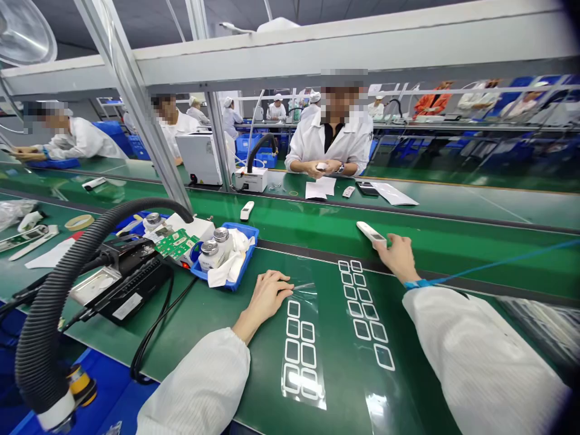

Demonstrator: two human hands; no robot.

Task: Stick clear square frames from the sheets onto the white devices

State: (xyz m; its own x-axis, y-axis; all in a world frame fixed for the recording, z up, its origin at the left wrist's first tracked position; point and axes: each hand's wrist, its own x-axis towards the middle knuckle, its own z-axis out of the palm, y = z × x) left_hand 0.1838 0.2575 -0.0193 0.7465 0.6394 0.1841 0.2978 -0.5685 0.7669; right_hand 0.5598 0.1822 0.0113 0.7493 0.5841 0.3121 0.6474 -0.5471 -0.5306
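My right hand [399,254] reaches forward onto the conveyor belt [453,241] and grips the near end of a slim white device [370,232]. My left hand [267,296] rests on the green bench with its fingers curled, touching the top edge of a clear film sheet [302,344] that carries white-outlined square labels. Thin metal tweezers [304,285] lie just past its fingertips. A second clear sheet of square labels [365,311] lies to the right, under my right forearm's line.
A blue tray [248,254] with small bottles and white cloth sits left of my left hand, beside green circuit boards [177,243], a black station [127,272] and a thick black hose [54,296]. Another white device [247,209] lies on the belt. A person in white sits opposite.
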